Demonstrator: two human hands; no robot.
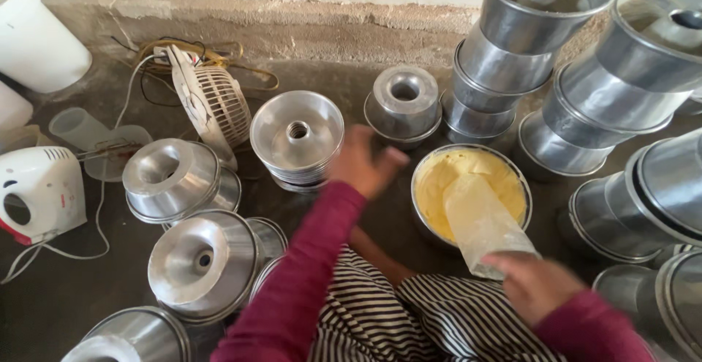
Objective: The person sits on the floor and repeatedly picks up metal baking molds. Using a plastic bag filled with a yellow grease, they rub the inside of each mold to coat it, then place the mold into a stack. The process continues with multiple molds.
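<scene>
right hand (537,283) is closed on the lower end of a translucent plastic scraper sheet (482,219) whose far end dips into the metal bowl of yellow batter (504,179) on the floor in front of the person; left hand (363,163) hovers blurred, fingers loosely curled, holding nothing i can make out, just beside an upright ring cake tin (296,139). sheet looks light, floppy and likely slick with batter, so grip the clean end; the bowl looks heavy and sloshy, best taken by its rim. surface is a dark, scuffed concrete floor (66,289) against a rough wall (292,29), crowded with stacked aluminium tins (621,91), a hand mixer (36,194), a small fan (216,106) and loose cables.
</scene>
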